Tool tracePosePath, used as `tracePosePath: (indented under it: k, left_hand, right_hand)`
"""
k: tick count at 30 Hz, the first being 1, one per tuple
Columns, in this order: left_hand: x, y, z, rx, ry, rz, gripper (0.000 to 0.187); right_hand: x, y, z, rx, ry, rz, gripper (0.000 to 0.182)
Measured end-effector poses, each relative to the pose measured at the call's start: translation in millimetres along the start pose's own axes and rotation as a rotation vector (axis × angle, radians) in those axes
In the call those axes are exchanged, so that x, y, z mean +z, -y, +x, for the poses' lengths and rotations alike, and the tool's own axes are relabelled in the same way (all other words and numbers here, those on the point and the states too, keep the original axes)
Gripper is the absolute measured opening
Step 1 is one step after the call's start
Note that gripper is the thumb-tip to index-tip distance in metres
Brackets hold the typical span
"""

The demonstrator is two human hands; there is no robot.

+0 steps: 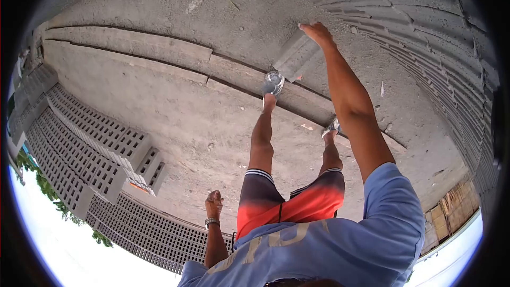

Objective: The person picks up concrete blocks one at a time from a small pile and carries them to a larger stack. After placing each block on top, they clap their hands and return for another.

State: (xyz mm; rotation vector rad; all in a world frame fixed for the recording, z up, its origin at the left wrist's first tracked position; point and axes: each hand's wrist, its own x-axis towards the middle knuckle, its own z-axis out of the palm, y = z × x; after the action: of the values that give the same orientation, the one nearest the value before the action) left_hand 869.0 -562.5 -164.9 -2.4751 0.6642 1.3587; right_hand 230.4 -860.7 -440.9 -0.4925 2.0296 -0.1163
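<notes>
Right hand (319, 35) grips the end of a grey block (298, 56), which extends from it toward the left shoe (273, 80); left hand (214, 204), loosely half-open, hangs well apart, hollow blocks (139, 148) stacked to its left

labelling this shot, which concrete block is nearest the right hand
The lone concrete block at the right hand, its near end by the left shoe; it sits apart, while the hollow blocks at the picture's left stand stacked.
</notes>
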Motion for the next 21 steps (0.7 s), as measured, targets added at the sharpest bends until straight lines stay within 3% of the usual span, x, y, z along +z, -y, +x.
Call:
tracePosePath:
  k: [2, 3, 6, 8, 10, 12, 14, 16, 17, 18, 20, 21]
  left_hand:
    - [-4, 9, -4, -0.09, -0.015, -0.01, 0.044]
    - [-6, 22, 3, -0.074, -0.011, -0.049, 0.044]
    - [6, 3, 28, -0.058, -0.034, -0.145, 0.046]
    - [26, -43, 45, 0.033, -0.081, -0.204, 0.043]
    - [54, -103, 59, 0.204, -0.041, -0.212, 0.04]
    - [94, -146, 85, 0.571, 0.007, -0.032, 0.038]
    - [131, -229, 34, 0.798, 0.031, 0.151, 0.037]
    - [206, -224, 46, 0.908, 0.189, -0.077, 0.044]
    - [248, -204, 61, 0.686, 0.397, -0.019, 0.049]
    - [266, -206, 31, 0.357, 0.599, -0.083, 0.055]
    - [287, -224, -75, -0.459, 0.839, -0.232, 0.073]
    - [304, -195, -103, -0.315, 1.087, -0.452, 0.081]
  right_hand:
    - [3, -10, 19, -0.029, 0.183, -0.08, 0.08]
    - [-4, -7, 1, 0.023, 0.236, 0.07, 0.068]
    - [29, -55, 0, 0.048, 0.114, 0.043, 0.074]
    - [43, -75, -45, -0.045, 0.086, 0.056, 0.081]
    - [48, -67, -111, -0.015, 0.021, -0.033, 0.088]
    - [63, -85, -147, -0.077, -0.002, -0.089, 0.087]
    - [50, -87, -196, -0.115, 0.019, -0.267, 0.085]
    - [9, -87, -253, -0.09, 0.101, -0.259, 0.084]
    - [-20, -87, -289, -0.085, 0.141, -0.219, 0.081]
    - [-51, -84, -327, -0.083, 0.178, -0.179, 0.079]
    - [-111, -77, -407, -0.103, 0.209, -0.17, 0.076]
    - [-138, -80, -448, -0.122, 0.198, -0.227, 0.076]
